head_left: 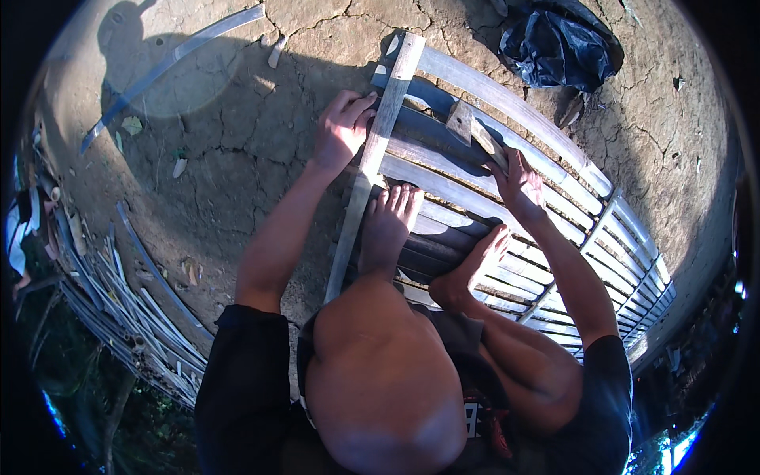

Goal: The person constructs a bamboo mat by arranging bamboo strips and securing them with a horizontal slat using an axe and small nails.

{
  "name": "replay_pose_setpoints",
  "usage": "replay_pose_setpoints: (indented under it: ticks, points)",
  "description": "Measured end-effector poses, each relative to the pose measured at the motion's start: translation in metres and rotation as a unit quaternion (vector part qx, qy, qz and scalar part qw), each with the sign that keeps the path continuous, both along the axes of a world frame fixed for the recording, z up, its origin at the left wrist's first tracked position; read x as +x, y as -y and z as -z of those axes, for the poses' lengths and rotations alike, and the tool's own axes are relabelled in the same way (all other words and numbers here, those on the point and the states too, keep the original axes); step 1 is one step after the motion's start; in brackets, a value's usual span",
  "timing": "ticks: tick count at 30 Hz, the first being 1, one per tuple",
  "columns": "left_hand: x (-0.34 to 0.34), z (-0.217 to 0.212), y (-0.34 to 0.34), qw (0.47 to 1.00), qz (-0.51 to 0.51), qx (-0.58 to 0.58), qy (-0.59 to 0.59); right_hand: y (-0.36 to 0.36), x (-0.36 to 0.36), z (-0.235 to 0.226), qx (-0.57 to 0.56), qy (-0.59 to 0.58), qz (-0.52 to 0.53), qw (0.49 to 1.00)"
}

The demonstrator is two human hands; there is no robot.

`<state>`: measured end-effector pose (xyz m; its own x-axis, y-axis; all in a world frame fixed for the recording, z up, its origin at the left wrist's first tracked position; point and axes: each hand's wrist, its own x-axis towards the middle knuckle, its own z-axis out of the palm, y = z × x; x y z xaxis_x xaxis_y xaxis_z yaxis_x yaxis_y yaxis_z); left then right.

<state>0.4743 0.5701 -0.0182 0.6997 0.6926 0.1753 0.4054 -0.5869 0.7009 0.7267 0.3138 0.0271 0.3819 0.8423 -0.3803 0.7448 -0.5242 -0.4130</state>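
A large bamboo slat panel (475,190) lies on the ground beneath my bare feet (389,218). Its long slats run under a pale wooden crossbar (383,127) at the left end. My left hand (344,131) is closed at the crossbar's left side, its fingertips on the end of a dark slat (423,127); the exact grip is partly hidden. In my right hand (520,184) is a hammer (487,142), held by its wooden handle. The blocky hammer head (459,123) is over the slats, to the right of the crossbar.
A black plastic bag (560,47) lies on the cracked earth at the far right. One loose bamboo strip (170,63) rests at the far left. Several more strips (134,317) are heaped along the left. Thin cross strips (599,222) hold the panel's right part.
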Motion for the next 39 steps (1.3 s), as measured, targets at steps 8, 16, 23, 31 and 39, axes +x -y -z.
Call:
replay_pose_setpoints:
  ticks: [8,16,23,31,39]
  points:
    - [-0.004,-0.012,0.017,0.994,-0.075,-0.022,-0.073,0.001,0.000,0.011,-0.007,0.013,-0.005,1.000]
    - [0.002,-0.021,0.060,0.876,-0.319,-0.178,-0.315,-0.009,0.000,-0.003,0.006,-0.007,-0.006,1.000]
    - [0.015,-0.029,0.040,0.840,-0.306,-0.274,-0.354,0.001,-0.001,0.005,0.039,-0.011,0.008,0.999]
    - [0.010,-0.019,0.042,0.846,-0.292,-0.258,-0.363,-0.004,-0.007,-0.001,0.025,-0.020,0.019,0.999]
    - [-0.011,-0.006,0.043,0.960,-0.182,-0.049,-0.206,-0.002,-0.001,0.011,0.034,-0.008,-0.012,0.999]
